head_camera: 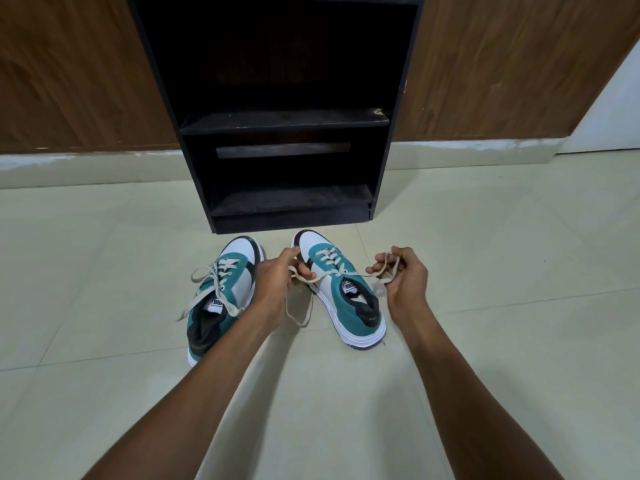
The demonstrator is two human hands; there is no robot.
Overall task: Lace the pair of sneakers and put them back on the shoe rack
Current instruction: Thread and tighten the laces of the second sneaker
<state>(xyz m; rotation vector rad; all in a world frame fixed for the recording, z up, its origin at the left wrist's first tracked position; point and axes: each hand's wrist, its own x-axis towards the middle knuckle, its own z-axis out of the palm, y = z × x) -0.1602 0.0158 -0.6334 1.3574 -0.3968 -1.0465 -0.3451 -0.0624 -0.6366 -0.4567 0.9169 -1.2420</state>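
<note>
My left hand (277,271) and right hand (403,275) each pinch one end of the lace (349,271) of the right sneaker (341,299), which stands on the floor (502,306) between them, toe toward the shoe rack (277,126); the lace runs crosswise from hand to hand

Single head-worn wide-angle view, aimed forward and down along both forearms. Pale tiled floor (485,306) seen close below; black open-shelved wooden shoe rack (284,123) faced squarely just ahead, brown wood-panelled wall (69,64) behind.
</note>
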